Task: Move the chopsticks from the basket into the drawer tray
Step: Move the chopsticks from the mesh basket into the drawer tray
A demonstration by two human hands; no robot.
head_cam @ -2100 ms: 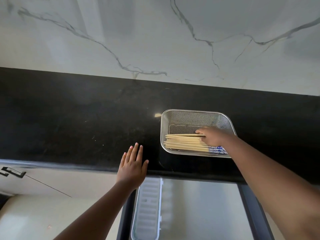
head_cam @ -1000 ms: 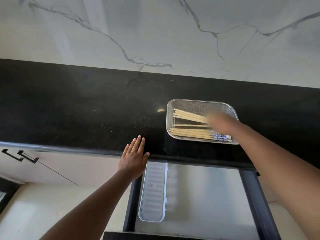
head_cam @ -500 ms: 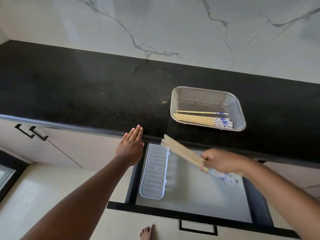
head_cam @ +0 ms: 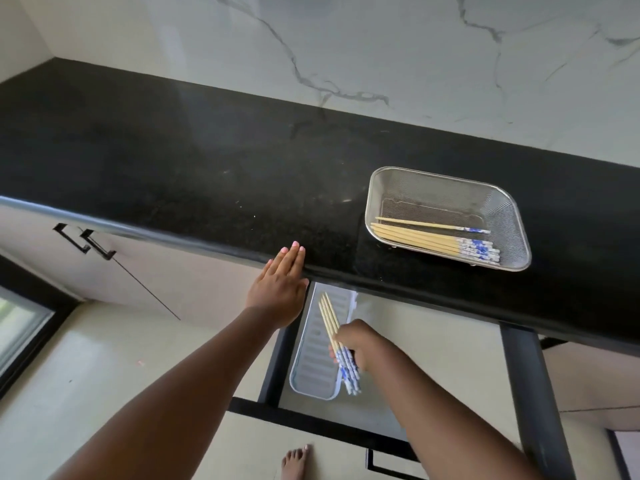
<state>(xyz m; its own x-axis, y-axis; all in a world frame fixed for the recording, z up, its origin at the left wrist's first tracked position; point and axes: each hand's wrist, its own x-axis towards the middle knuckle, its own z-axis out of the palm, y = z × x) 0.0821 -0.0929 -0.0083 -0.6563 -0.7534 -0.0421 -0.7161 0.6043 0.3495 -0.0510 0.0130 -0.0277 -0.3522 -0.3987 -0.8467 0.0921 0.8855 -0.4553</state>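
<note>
Black counter [head_cam: 207, 161], blue-patterned bamboo chopsticks [head_cam: 331, 323]

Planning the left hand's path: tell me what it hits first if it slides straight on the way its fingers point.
The left hand points up over the black countertop; nothing stands ahead until the marble wall, as far as visible.

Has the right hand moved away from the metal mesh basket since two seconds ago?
Yes. The right hand left the metal mesh basket on the black countertop and now holds a bundle of wooden chopsticks over the white drawer tray.
</note>
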